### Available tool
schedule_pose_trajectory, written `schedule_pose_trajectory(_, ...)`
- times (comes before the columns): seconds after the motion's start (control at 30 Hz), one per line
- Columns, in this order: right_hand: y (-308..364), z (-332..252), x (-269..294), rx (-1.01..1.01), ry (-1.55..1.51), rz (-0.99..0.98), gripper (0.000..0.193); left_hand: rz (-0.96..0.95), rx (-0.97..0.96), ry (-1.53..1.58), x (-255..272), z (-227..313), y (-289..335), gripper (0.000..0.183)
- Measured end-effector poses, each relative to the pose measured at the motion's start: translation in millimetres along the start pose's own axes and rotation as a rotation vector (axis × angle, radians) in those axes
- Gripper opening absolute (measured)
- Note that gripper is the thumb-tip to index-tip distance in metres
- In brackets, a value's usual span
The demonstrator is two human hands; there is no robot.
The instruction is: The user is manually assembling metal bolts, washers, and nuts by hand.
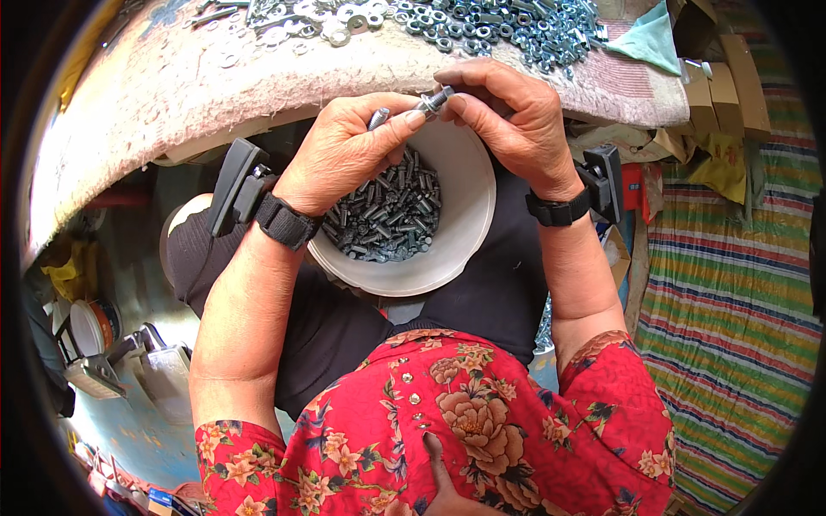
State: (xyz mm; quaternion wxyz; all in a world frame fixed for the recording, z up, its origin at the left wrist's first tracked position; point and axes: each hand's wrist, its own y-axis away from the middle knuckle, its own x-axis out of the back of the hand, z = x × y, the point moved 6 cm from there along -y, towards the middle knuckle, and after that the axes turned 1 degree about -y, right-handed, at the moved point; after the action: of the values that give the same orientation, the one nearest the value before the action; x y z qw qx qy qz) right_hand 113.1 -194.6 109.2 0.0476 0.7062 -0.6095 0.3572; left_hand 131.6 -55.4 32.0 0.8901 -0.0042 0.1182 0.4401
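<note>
Above a white bucket (pixel 469 206), my two hands meet over one metal bolt (pixel 437 99) with what looks like a washer or nut on it. My left hand (pixel 357 142) is closed, thumb and forefinger pinching the bolt's near end. Another metal bolt (pixel 379 118) sticks out from between the same hand's fingers. The thumb and forefinger of my right hand (pixel 512 116) close around the bolt's far end, and its other fingers are curled. Dark metal bolts (pixel 391 211) lie heaped in the bucket, which rests between my legs.
Across the worktable (pixel 172 112), covered with worn carpet, lie flat washers (pixel 292 21) and a pile of nuts (pixel 490 21). A pale green cloth (pixel 645 41) hangs at its right corner. Cardboard boxes (pixel 723 95) stand beyond. Striped sheeting (pixel 731 301) covers the right side.
</note>
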Motion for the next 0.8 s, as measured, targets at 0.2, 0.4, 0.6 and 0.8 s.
schedule_pose_trajectory(0.2,1.0,-4.2,-2.5,0.106,0.024,-0.030,0.019,-0.030,-0.006,0.004,0.1,-1.0,5.3,0.022)
schedule_pose_trajectory(0.4,4.7,1.1,-7.7,-0.177,0.130,-0.057,0.016,0.012,-0.182,-0.068,1.0,1.0,7.3,0.020)
schedule_pose_trajectory(0.6,6.6,-0.1,-5.1,-0.011,-0.040,0.155,0.039,0.080,-0.356,-0.321,-4.0,19.4,18.9,0.018)
schedule_pose_trajectory(0.8,4.7,-22.4,-16.7,0.187,-0.389,0.766,0.058,-0.002,-0.362,-0.211,-10.8,21.0,22.5,0.020)
